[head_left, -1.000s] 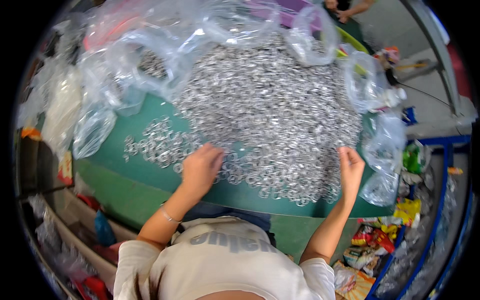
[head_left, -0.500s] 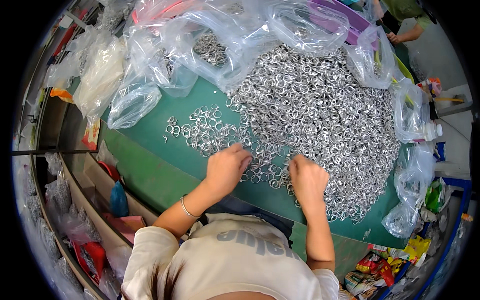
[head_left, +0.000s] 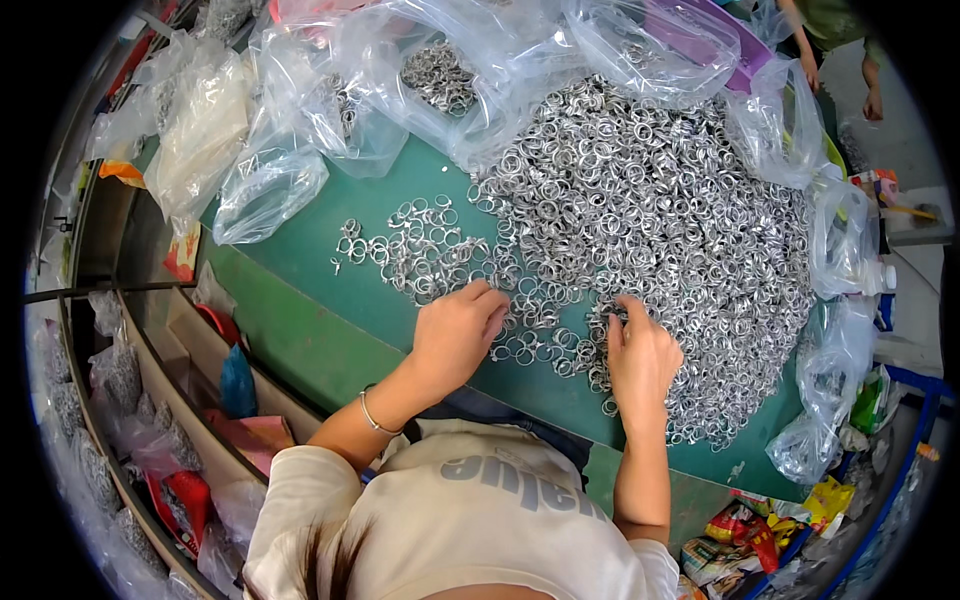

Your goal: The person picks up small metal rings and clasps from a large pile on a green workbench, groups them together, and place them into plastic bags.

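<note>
— Which step seems to be in hand?

— Loose metal rings being handled a few at a time, it is judged. A large heap of rings [head_left: 650,190] is piled on the green table [head_left: 310,275], and a thinner patch of rings [head_left: 425,250] is spread to its left. The two are joined by a scatter of rings [head_left: 540,310] between the hands.

— How are the hands held?

— The left hand [head_left: 455,325] is placed at the near edge of the thinner patch, its fingers curled in toward the thumb. Whether a ring is pinched there cannot be told. The right hand [head_left: 643,365] is held over the near left edge of the heap, thumb and forefinger seemingly a little parted. Whether anything is gripped by it cannot be told either.

— What is called for by the next move?

— Fine fingertip work, most likely. The rings are overlapped in the heap, so neighbours could easily be dragged along; a single ring is better taken from the loose edge, where more green is shown between pieces.

— And around the heap?

— Its far side is bordered by clear plastic bags [head_left: 650,55], with a purple basin [head_left: 752,62] partly covered behind them.
</note>
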The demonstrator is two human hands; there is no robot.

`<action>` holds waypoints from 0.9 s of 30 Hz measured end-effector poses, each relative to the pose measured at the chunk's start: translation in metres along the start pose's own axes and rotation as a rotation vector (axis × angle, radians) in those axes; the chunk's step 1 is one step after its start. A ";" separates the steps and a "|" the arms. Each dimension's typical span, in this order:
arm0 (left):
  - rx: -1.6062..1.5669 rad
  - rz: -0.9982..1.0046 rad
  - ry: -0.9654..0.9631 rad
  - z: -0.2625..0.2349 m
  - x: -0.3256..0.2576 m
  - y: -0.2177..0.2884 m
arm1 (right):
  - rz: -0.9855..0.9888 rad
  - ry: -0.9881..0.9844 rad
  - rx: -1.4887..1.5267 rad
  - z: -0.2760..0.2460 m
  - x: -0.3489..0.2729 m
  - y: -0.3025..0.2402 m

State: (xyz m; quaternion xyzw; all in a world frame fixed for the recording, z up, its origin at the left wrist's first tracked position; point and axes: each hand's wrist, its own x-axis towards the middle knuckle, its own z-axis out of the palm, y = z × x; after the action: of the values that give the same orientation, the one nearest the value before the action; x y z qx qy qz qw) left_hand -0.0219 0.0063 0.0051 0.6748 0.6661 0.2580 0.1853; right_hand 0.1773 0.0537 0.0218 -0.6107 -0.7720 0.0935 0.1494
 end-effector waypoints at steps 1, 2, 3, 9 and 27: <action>-0.022 -0.013 0.012 -0.002 0.000 0.003 | -0.016 0.007 0.061 -0.001 -0.002 -0.003; -0.044 -0.022 0.022 -0.003 0.001 0.006 | -0.029 0.017 0.121 -0.001 -0.004 -0.006; -0.017 0.003 0.007 0.000 0.001 0.008 | -0.108 -0.003 0.190 0.001 -0.005 -0.013; 0.101 0.050 -0.134 0.002 0.010 0.007 | -0.108 -0.070 0.297 0.012 -0.003 -0.017; -0.531 -0.102 -0.196 -0.006 0.026 -0.002 | 0.133 -0.055 0.886 0.001 -0.002 0.015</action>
State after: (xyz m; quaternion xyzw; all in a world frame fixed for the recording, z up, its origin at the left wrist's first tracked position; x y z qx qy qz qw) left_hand -0.0274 0.0320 0.0117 0.5901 0.5870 0.3473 0.4319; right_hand 0.1913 0.0558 0.0153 -0.5332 -0.6203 0.4406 0.3698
